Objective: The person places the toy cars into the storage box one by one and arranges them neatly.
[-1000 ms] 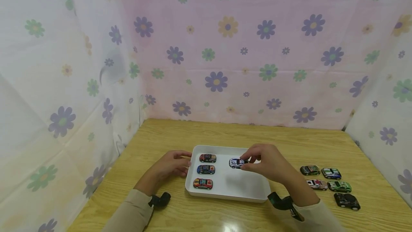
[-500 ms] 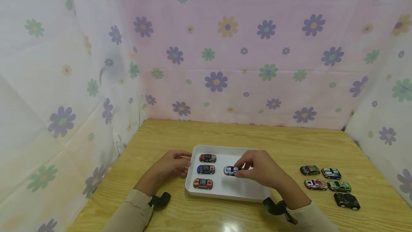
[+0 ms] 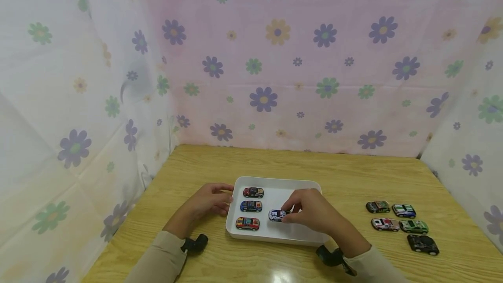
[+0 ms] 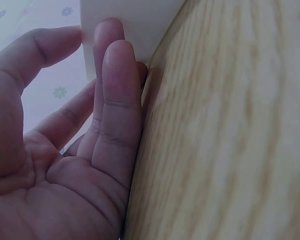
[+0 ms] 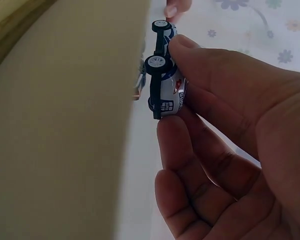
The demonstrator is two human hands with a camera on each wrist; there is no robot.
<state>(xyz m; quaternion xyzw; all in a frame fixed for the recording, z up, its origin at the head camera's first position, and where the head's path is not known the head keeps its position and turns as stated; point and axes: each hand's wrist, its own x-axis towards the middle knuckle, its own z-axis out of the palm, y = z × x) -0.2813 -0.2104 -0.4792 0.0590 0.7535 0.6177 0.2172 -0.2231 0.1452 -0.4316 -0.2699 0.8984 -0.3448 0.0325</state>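
A white toy car point(image 3: 276, 215) with dark markings is pinched between the thumb and fingers of my right hand point(image 3: 314, 213), over the right part of a white tray point(image 3: 291, 237). The right wrist view shows the same toy car point(image 5: 166, 80) from its side, wheels in sight. My left hand point(image 3: 210, 202) rests at the tray's left end, fingers relaxed and touching its wall; the left wrist view has those fingers point(image 4: 121, 95) against the tray wall point(image 4: 135, 25). Left in the tray stand a dark red toy car point(image 3: 253, 192), a blue one point(image 3: 251, 206) and a red-yellow one point(image 3: 247, 223).
On the wooden table point(image 3: 346, 178) to the right of the tray, several more toy cars stand together, among them a green one point(image 3: 414, 226) and a black one point(image 3: 423, 244). Flower-patterned cloth point(image 3: 291, 112) hangs behind and at both sides.
My right hand has moved left and toward me inside the tray with the white toy car, closer to the three cars there. The left hand has stayed in place.
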